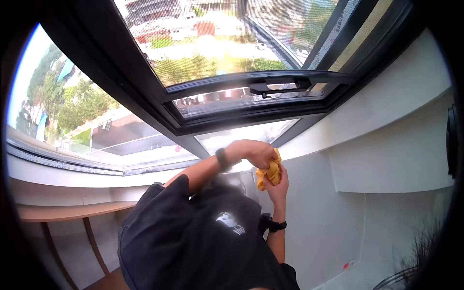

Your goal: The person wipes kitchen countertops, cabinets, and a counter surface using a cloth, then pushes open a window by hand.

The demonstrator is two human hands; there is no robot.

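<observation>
A crumpled yellow cloth (pixel 271 175) is bunched between both my hands, held in front of my chest just below the window. My left hand (pixel 257 152) reaches in from the left, with a dark band on the wrist, and its fingers are closed on the cloth's upper end. From below, my right hand (pixel 279 186) wraps its fingers around the lower part; a black watch (pixel 274 224) is on that wrist. Some of the fingertips are hidden by the folds.
Above my hands is a black-framed window (pixel 241 123) with a mesh screen and a black handle (pixel 280 88). A large pane (pixel 92 116) lies to the left. Wooden shelving (pixel 72 211) stands at lower left. White wall (pixel 309 203) runs along the right, with dark wiry branches (pixel 423 251) at lower right.
</observation>
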